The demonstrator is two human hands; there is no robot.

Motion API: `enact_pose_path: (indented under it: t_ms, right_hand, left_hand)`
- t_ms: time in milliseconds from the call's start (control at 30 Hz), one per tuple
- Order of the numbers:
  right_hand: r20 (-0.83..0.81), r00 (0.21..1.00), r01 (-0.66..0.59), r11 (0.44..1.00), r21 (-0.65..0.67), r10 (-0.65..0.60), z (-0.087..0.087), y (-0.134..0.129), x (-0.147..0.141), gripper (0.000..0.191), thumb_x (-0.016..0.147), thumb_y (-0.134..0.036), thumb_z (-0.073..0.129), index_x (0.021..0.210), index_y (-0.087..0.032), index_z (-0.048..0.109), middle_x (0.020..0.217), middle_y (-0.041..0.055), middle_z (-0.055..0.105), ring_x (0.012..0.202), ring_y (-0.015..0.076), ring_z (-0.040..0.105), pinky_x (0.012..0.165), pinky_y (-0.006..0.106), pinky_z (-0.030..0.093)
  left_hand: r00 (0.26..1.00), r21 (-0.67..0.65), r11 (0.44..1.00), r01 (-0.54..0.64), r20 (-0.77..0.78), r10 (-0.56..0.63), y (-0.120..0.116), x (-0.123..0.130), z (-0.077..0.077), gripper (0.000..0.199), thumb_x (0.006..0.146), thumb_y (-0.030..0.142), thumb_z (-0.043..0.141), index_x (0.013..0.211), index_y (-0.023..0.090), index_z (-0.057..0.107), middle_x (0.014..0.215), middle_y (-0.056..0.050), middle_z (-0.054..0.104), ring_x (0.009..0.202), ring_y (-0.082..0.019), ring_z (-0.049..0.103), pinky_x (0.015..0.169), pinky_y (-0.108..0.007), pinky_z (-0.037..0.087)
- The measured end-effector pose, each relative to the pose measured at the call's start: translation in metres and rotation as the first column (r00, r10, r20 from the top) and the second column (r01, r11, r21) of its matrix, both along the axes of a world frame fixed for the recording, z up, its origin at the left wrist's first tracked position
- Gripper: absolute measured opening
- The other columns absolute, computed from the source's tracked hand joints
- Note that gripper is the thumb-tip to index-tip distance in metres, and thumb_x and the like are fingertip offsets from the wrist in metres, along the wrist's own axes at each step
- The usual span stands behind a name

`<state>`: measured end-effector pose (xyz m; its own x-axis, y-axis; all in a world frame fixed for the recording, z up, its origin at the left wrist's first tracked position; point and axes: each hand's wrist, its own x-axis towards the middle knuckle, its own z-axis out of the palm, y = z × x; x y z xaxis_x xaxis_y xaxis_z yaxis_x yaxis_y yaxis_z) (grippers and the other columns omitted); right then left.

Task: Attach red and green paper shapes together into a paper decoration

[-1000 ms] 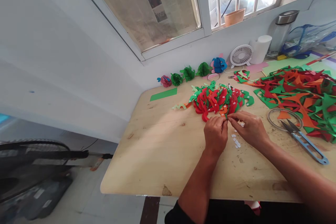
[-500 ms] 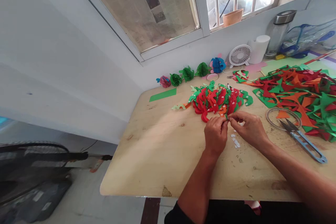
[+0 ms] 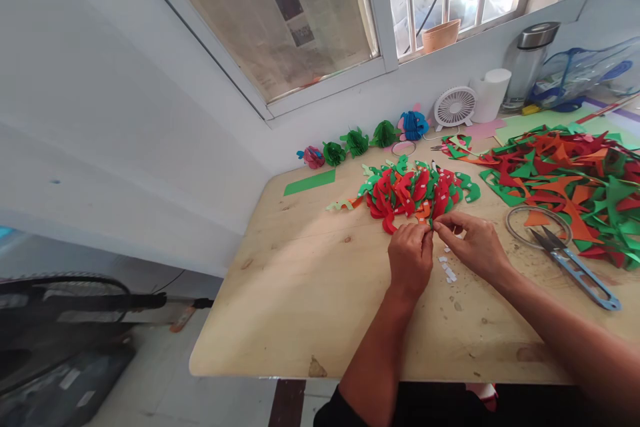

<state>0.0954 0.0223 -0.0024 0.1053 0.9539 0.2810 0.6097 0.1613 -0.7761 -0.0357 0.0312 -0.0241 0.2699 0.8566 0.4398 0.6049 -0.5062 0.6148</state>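
My left hand point(image 3: 411, 253) and my right hand point(image 3: 473, 240) meet over the table, fingertips pinched close together. Between them shows a small green paper piece point(image 3: 431, 223), mostly covered by the fingers. Just beyond lies a heap of red and green paper cut-outs point(image 3: 400, 190), many with small white squares stuck on them. Several loose white sticker squares point(image 3: 447, 270) lie on the wood below my right hand.
Blue-handled thread snips point(image 3: 583, 273) and a ring of tape point(image 3: 510, 223) lie right of my hands, beside a big pile of paper scraps point(image 3: 575, 180). Along the wall stand folded paper animals point(image 3: 356, 141), a small white fan point(image 3: 455, 108) and a glass bottle point(image 3: 527, 70). A green strip point(image 3: 310, 183) lies left.
Almost nothing differs. The view has shifted slightly, and both hands keep their pinch over the same spot.
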Motion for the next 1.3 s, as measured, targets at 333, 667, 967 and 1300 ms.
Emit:
enact_pose_path:
  t_ms: [333, 667, 967, 1300]
  right_hand:
    - [-0.028, 0.999, 0.018, 1.000, -0.012, -0.019, -0.002, 0.000, 0.000, 0.020, 0.078, -0.033, 0.051, 0.073, -0.019, 0.064, 0.062, 0.0013, 0.063, 0.055, 0.0140, 0.053, 0.055, 0.026, 0.042]
    - [-0.114, 0.993, -0.008, 0.999, -0.031, 0.004, -0.008, 0.003, 0.002, 0.023, 0.079, -0.041, 0.054, 0.074, -0.019, 0.059, 0.065, 0.0009, 0.060, 0.057, 0.0134, 0.052, 0.054, 0.026, 0.042]
    - [-0.217, 0.976, -0.038, 0.999, -0.035, 0.030, -0.010, 0.006, 0.002, 0.026, 0.077, -0.045, 0.056, 0.074, -0.019, 0.057, 0.064, 0.0013, 0.060, 0.056, 0.0137, 0.053, 0.053, 0.027, 0.043]
    - [-0.349, 0.935, -0.105, 0.988, -0.112, 0.060, -0.008, 0.007, 0.003, 0.027, 0.072, -0.045, 0.061, 0.065, -0.020, 0.057, 0.057, -0.0013, 0.053, 0.052, 0.0123, 0.046, 0.048, 0.025, 0.037]
  left_hand:
    - [0.999, 0.065, 0.998, -0.023, -0.028, 0.025, 0.001, 0.000, -0.002, 0.018, 0.087, 0.021, 0.044, 0.083, 0.016, 0.061, 0.079, -0.007, 0.064, 0.075, -0.017, 0.057, 0.069, -0.030, 0.044]
    - [0.999, 0.011, 1.000, -0.027, 0.034, 0.026, 0.000, 0.001, -0.001, 0.016, 0.086, 0.020, 0.046, 0.083, 0.017, 0.061, 0.080, -0.006, 0.065, 0.075, -0.017, 0.057, 0.069, -0.029, 0.043]
    - [0.992, -0.071, 0.997, -0.039, 0.113, 0.047, -0.001, 0.000, 0.002, 0.014, 0.085, 0.020, 0.048, 0.079, 0.017, 0.060, 0.076, -0.004, 0.063, 0.075, -0.016, 0.057, 0.067, -0.027, 0.043]
    - [0.997, -0.030, 0.999, -0.041, 0.058, 0.043, 0.000, 0.002, 0.001, 0.015, 0.085, 0.021, 0.047, 0.079, 0.018, 0.061, 0.078, -0.005, 0.064, 0.074, -0.017, 0.057, 0.068, -0.028, 0.044]
